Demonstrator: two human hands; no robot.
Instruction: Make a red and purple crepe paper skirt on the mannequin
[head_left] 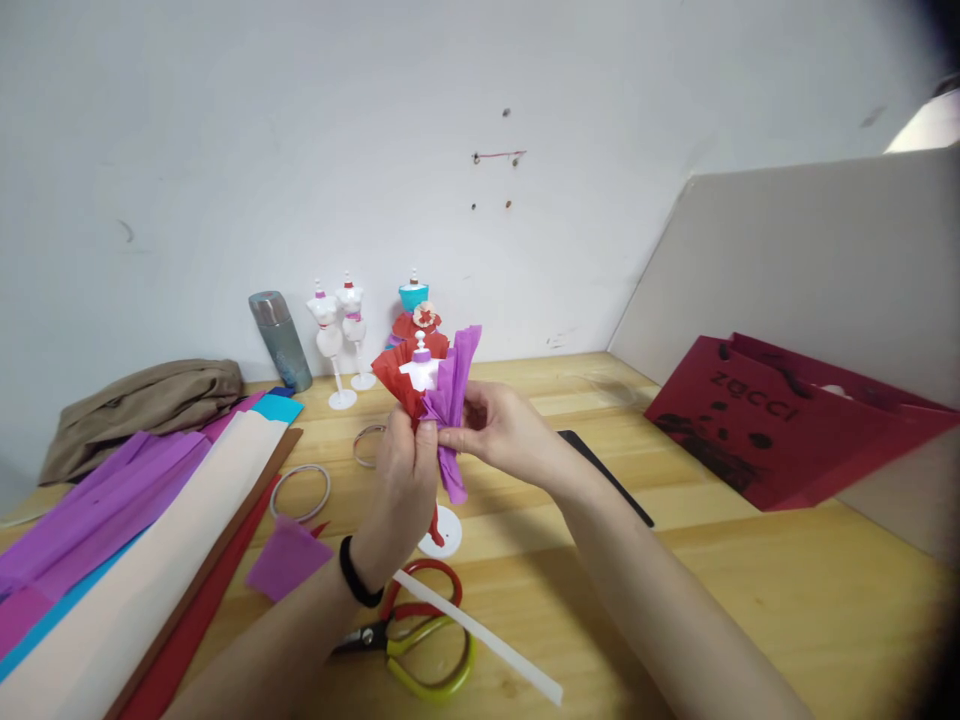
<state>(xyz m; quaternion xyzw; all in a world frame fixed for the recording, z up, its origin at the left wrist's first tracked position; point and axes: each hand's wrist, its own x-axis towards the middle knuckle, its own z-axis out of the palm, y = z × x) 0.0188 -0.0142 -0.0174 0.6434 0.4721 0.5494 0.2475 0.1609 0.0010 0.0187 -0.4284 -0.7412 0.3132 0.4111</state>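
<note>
Both my hands are at a small white dress-form mannequin that stands on a round white base. Red crepe paper fans out on its left side, and pleated purple crepe paper runs up its right side. My left hand is closed at the waist, its thumb and fingers pinching the gathered papers. The fingers of my right hand are closed on the purple paper just right of the waist. The mannequin's lower body is mostly hidden behind my hands.
Scissors and a white strip lie in front. Coloured paper sheets, a purple scrap and tape rolls are at left. Behind stand a flask, two bare mannequins and a dressed one. A red bag is at right.
</note>
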